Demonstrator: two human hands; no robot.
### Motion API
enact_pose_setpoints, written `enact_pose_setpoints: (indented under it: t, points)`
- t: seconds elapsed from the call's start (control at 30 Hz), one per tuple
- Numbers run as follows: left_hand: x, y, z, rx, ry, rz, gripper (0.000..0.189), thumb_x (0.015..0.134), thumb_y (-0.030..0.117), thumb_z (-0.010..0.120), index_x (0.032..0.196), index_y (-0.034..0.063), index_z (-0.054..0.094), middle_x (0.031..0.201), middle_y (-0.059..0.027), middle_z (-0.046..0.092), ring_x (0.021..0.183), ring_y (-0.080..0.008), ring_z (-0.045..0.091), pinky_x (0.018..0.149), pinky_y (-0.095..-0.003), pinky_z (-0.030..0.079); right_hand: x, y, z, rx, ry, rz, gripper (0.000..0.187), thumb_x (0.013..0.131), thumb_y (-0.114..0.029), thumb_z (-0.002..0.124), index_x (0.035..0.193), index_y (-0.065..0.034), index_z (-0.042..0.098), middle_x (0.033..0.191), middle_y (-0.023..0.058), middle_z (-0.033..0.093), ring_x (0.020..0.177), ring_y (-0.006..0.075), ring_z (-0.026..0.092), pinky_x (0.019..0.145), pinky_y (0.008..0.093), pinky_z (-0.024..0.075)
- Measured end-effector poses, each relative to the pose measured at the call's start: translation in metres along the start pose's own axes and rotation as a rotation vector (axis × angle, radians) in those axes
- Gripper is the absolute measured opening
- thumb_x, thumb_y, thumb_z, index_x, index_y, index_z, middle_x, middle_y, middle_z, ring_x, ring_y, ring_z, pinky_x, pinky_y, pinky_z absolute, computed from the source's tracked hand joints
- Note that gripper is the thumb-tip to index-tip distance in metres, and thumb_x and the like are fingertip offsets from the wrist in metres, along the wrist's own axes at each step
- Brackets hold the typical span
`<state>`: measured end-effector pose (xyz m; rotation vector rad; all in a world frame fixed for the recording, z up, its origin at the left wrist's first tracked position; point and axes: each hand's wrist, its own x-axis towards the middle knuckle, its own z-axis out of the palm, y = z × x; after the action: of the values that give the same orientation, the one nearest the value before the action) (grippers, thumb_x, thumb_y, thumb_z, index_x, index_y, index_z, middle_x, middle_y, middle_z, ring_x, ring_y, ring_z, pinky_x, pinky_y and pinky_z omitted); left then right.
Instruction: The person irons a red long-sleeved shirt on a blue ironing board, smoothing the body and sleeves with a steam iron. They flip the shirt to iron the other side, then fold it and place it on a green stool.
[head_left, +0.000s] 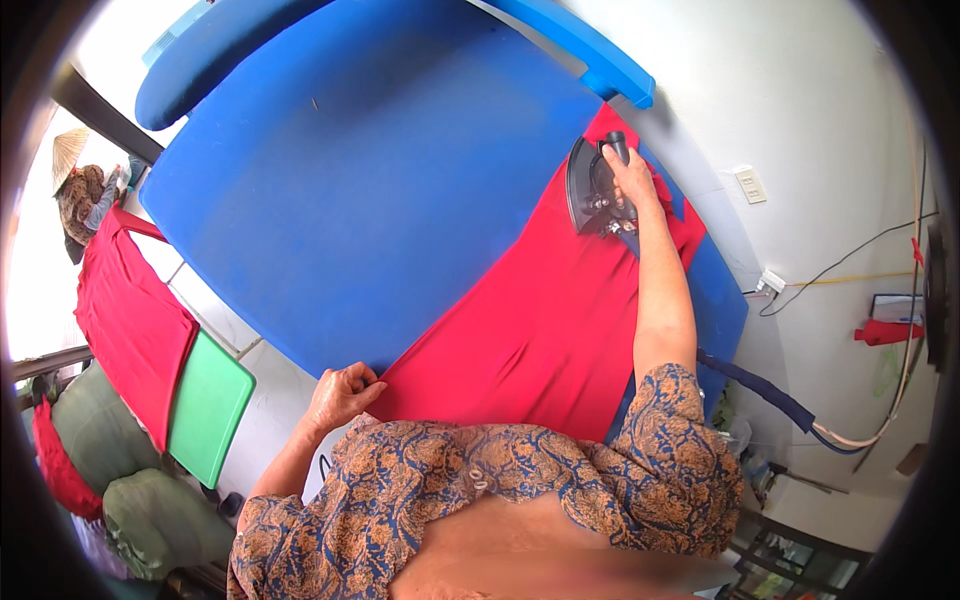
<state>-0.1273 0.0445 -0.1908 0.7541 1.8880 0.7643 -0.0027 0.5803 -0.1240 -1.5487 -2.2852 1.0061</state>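
A red piece of fabric (510, 337) lies slantwise over the blue padded ironing table (337, 187), from its far right edge down to my body. My right hand (634, 178) is wrapped around the handle of a steam iron (581, 187), out at arm's length. The iron rests on the far part of the fabric, where folds bunch up at its right. At the near edge of the table, my left hand (343, 397) has its fingers curled on the left corner of the fabric. My patterned shirt hides the fabric's nearest edge.
Red cloth (135, 315) covers part of a green board (210, 409) at left, near stuffed greenish sacks (161, 521). A blue padded arm (217, 67) rises behind the table. A wrapped iron hose (761, 386) trails right towards the wall. Someone in a conical hat (70, 154) is outside.
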Motion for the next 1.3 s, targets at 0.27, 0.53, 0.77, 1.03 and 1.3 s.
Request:
enact_pose_setpoints:
  t: [0.27, 0.53, 0.77, 1.03, 1.3]
  points:
    - [0.0, 0.003, -0.007, 0.006, -0.005, 0.026, 0.025, 0.082, 0.027, 0.069, 0.078, 0.0038, 0.06, 0.051, -0.0068, 0.055, 0.044, -0.0159, 0.05, 0.047, -0.0323, 0.039, -0.065, -0.027, 0.03, -0.048, -0.233, -0.121, 0.061, 0.081, -0.059, 0.061, 0.104, -0.0033, 0.053, 0.057, 0.0046, 0.051, 0.042, 0.0133, 0.052, 0.039, 0.0295, 0.0415]
    - [0.007, 0.01, -0.013, -0.036, -0.043, 0.084, 0.025, 0.085, 0.026, 0.066, 0.079, 0.0031, 0.059, 0.049, -0.0047, 0.055, 0.044, -0.0111, 0.051, 0.046, -0.0296, 0.039, -0.177, -0.057, 0.074, -0.127, -0.304, -0.155, 0.065, 0.08, -0.066, 0.057, 0.099, -0.0037, 0.055, 0.069, 0.0139, 0.062, 0.055, 0.025, 0.063, 0.054, 0.0381, 0.0498]
    - [0.016, 0.009, -0.014, -0.047, -0.037, 0.17, 0.023, 0.087, 0.02, 0.066, 0.076, 0.0033, 0.055, 0.046, -0.0011, 0.05, 0.044, -0.0058, 0.047, 0.044, -0.0255, 0.035, -0.258, -0.07, 0.112, -0.311, -0.23, -0.316, 0.065, 0.08, -0.069, 0.053, 0.099, -0.0069, 0.052, 0.076, 0.0214, 0.066, 0.076, 0.0399, 0.066, 0.063, 0.0504, 0.0513]
    - [0.021, 0.017, -0.019, -0.245, 0.05, 0.132, 0.024, 0.093, 0.028, 0.059, 0.097, 0.0042, 0.058, 0.052, -0.0009, 0.053, 0.046, -0.0059, 0.046, 0.045, -0.026, 0.037, -0.34, -0.083, 0.139, -0.285, -0.414, -0.414, 0.063, 0.083, -0.066, 0.051, 0.103, -0.0058, 0.052, 0.066, 0.0218, 0.064, 0.069, 0.0392, 0.066, 0.058, 0.0509, 0.051]
    - [0.058, 0.059, -0.004, 0.267, 0.358, 0.416, 0.02, 0.09, 0.027, 0.06, 0.098, 0.0096, 0.064, 0.068, -0.0072, 0.06, 0.062, -0.0213, 0.06, 0.057, -0.0345, 0.046, -0.39, -0.048, 0.105, -0.207, -0.414, -0.359, 0.062, 0.083, -0.063, 0.054, 0.105, -0.0051, 0.053, 0.06, 0.0191, 0.061, 0.061, 0.0389, 0.064, 0.056, 0.0497, 0.0499]
